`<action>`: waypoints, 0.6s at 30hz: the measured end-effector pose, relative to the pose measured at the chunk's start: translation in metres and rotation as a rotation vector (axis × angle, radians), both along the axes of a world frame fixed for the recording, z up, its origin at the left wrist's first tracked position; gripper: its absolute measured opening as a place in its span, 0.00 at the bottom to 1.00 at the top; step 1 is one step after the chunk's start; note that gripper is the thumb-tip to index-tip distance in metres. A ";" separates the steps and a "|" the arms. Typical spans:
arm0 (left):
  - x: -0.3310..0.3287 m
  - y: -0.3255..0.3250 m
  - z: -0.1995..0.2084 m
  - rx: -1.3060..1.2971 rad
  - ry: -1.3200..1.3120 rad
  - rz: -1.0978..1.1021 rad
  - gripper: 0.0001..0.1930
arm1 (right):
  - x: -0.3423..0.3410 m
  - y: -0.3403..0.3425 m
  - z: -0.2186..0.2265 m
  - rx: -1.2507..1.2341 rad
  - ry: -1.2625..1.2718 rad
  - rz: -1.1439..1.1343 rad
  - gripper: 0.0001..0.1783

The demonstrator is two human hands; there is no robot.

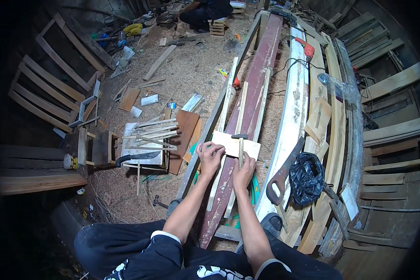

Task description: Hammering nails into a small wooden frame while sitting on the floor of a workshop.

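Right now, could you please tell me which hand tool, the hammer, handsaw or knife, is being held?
The hammer, its handle in the right hand; the handsaw and the knife lie untouched.

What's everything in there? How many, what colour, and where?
Hammer: 1, dark head, pale handle, centre
Small board: 1, pale, centre
Long plank: 1, maroon, under small board
Handsaw: 1, brown handle, right
Plastic bag: 1, black, beside handsaw
Drill-like tool: 1, red, upper right
Big knife: 1, dark, left
Sticks: several, pale, beyond knife
Tub: 1, yellow and white, left
Wooden frames: several, brown, upper left
Wood scraps: many, mixed colours, floor
Other person: 1, dark clothes, top
Left hand: 1, bare, at board's edge
Right hand: 1, bare, around hammer handle
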State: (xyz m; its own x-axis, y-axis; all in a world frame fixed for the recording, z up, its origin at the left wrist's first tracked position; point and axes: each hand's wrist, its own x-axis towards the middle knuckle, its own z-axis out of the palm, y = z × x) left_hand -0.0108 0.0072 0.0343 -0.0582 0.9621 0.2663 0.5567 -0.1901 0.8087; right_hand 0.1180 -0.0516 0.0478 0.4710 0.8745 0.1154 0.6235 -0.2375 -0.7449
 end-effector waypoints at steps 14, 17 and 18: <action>0.004 -0.002 -0.007 0.093 0.065 -0.101 0.06 | -0.001 0.005 -0.003 -0.007 -0.050 0.001 0.24; 0.006 -0.004 -0.008 0.115 0.096 -0.088 0.09 | -0.002 0.005 -0.004 -0.035 -0.055 0.011 0.25; 0.008 -0.004 -0.008 0.120 0.114 -0.083 0.10 | -0.002 0.005 -0.006 -0.034 -0.055 0.010 0.25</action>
State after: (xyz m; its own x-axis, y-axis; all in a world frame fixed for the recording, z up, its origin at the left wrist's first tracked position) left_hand -0.0031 0.0028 0.0266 0.0572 0.9234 0.3794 0.6214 -0.3304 0.7104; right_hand 0.1163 -0.0463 0.0421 0.4565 0.8828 0.1110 0.6654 -0.2559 -0.7012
